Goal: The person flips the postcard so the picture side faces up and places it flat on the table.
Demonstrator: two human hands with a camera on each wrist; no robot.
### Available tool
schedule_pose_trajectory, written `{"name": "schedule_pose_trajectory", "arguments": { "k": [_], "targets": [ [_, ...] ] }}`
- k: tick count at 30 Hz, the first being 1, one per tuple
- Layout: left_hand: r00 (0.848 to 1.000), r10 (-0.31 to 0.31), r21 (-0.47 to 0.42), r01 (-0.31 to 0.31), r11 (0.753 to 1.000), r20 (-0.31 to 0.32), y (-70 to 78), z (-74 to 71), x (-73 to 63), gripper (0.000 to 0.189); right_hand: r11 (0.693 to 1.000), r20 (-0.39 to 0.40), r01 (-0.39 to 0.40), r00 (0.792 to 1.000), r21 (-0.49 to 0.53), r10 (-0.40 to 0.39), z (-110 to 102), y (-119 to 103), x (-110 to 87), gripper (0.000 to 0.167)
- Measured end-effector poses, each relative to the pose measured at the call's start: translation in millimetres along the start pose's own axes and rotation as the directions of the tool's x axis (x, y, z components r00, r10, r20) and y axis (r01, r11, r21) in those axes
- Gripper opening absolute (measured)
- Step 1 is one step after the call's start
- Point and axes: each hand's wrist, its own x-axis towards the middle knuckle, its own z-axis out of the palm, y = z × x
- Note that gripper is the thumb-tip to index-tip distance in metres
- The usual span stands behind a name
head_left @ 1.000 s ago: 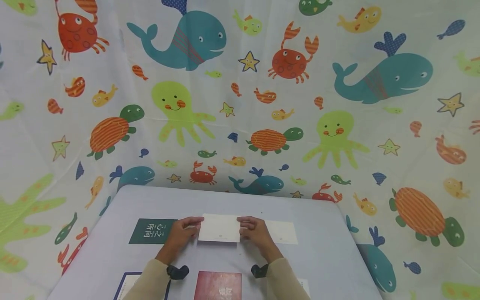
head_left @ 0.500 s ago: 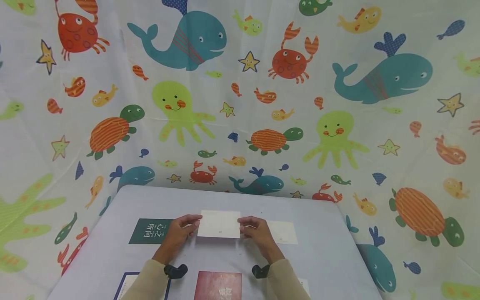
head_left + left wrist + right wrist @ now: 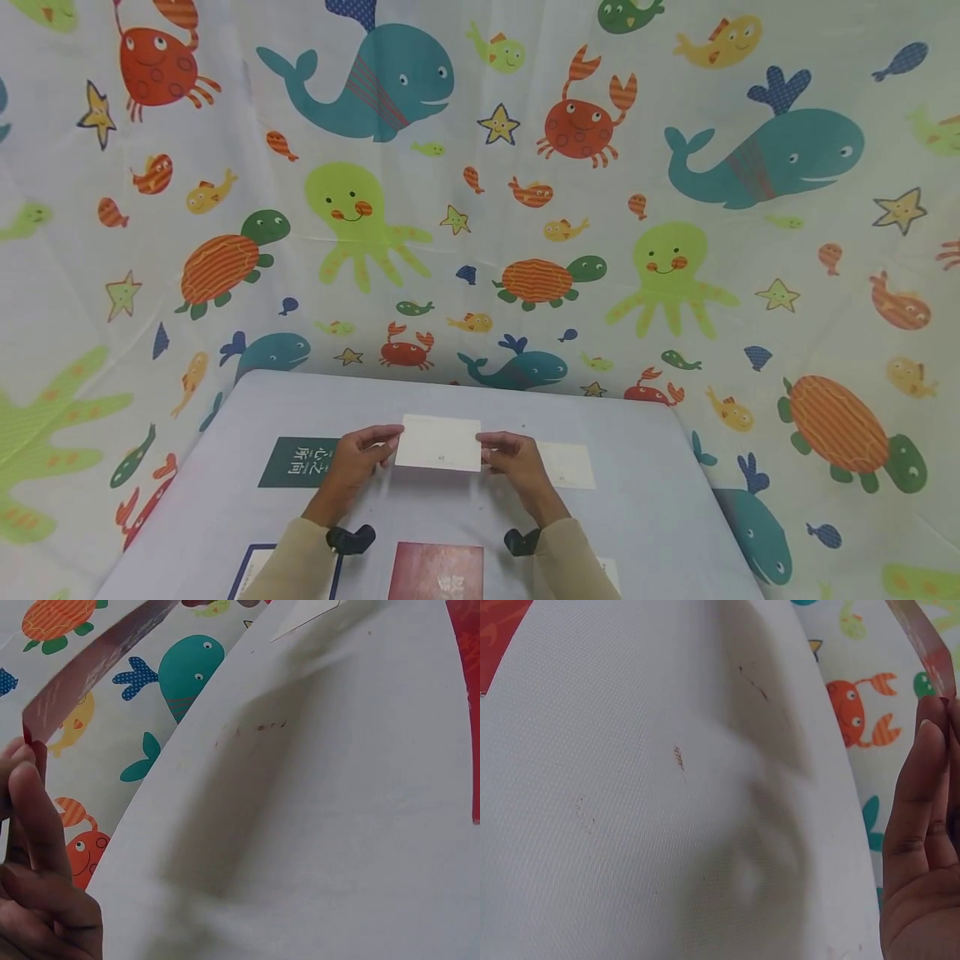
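A cream postcard (image 3: 438, 444) is held raised above the white table, small print along its near edge. My left hand (image 3: 352, 468) pinches its left edge between thumb and fingers, and my right hand (image 3: 519, 468) pinches the right edge the same way. Seen edge-on in the left wrist view, the postcard's underside (image 3: 79, 682) looks pinkish red; the right wrist view catches a reddish strip of the postcard (image 3: 932, 656) too. To the left, partly behind my left hand, lies a green card (image 3: 292, 463) with white characters. A cream card (image 3: 572, 465) lies to the right, partly covered by my right hand.
Nearer me on the white table (image 3: 652, 508) lies a red card (image 3: 435, 571). A blue-bordered card (image 3: 251, 571) is partly under my left sleeve, and a pale card (image 3: 610, 571) peeks out by the right sleeve. A sea-animal curtain (image 3: 465, 225) hangs behind the table.
Both hands have lifted the postcard slightly upward and away from me, showing more gap above the table. The other cards have stayed in place.
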Motion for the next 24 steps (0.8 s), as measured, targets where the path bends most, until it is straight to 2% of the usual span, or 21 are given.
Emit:
{"name": "schedule_pose_trajectory", "arguments": {
  "k": [5, 12, 19, 24],
  "targets": [
    [1.000, 0.011, -0.006, -0.011, 1.000, -0.002, 5.5, 0.5, -2.1, 0.033, 1.000, -0.002, 0.016, 1.000, -0.010, -0.016, -1, 2, -0.1, 0.022],
    [0.999, 0.026, 0.027, -0.025, 0.999, -0.020, 3.7, 2.2, -0.4, 0.033, 1.000, -0.007, 0.020, 1.000, -0.011, -0.020, 0, 0, -0.6, 0.038],
    [0.996, 0.063, 0.103, -0.057, 0.993, -0.058, 0.7, 7.6, 0.5, 0.037, 0.998, -0.085, 0.057, 0.995, -0.024, -0.059, 4, -5, -1.1, 0.022],
    [0.993, 0.095, 0.114, -0.087, 0.990, -0.065, 3.0, 11.8, 0.6, 0.033, 0.998, -0.131, 0.056, 0.990, -0.026, -0.058, 7, -4, -1.1, 0.024]
  ]
}}
